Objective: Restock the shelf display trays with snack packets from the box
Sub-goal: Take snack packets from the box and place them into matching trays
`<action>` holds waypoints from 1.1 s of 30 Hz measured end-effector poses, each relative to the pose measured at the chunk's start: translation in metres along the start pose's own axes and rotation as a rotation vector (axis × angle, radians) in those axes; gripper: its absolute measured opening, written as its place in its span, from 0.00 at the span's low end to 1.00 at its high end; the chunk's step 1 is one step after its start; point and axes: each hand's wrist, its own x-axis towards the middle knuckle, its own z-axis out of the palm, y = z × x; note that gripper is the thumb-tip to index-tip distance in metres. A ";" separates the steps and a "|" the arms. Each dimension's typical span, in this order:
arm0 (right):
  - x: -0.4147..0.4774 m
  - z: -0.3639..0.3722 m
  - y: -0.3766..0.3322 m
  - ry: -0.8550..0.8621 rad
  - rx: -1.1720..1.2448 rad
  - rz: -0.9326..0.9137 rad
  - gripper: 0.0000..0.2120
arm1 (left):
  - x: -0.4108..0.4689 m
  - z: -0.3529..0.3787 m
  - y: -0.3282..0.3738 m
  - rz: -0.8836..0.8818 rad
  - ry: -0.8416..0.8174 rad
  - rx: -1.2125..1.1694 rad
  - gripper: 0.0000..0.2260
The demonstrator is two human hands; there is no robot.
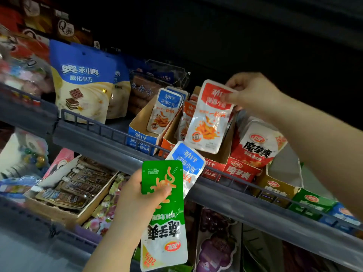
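My right hand [253,93] pinches the top of a red-and-white snack packet [208,122] and holds it upright over the orange display tray [172,138], which holds several like packets. My left hand [143,195] grips a green-and-white packet [164,228] hanging upside down, with a blue-and-white packet [186,163] behind it, in front of the shelf rail. Left of the orange tray stands a blue display tray [140,132] with blue packets [165,112]. The supply box is out of view.
A grey wire rail [110,132] fronts the shelf. Red konjac trays [243,171] and packets [259,142] sit to the right, then brown and green trays [312,203]. Large blue wafer bags [82,81] stand to the left. A cardboard tray of dark packets [72,185] lies on the lower shelf.
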 end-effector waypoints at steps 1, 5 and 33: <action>0.004 -0.005 0.001 0.012 -0.005 0.029 0.07 | 0.000 0.000 0.000 0.001 0.002 0.011 0.10; 0.022 -0.018 0.013 0.029 -0.078 0.146 0.10 | 0.000 0.002 0.000 0.003 0.016 0.045 0.10; 0.082 0.005 0.074 -0.258 -0.361 0.178 0.09 | 0.020 0.016 -0.005 0.019 0.026 0.004 0.09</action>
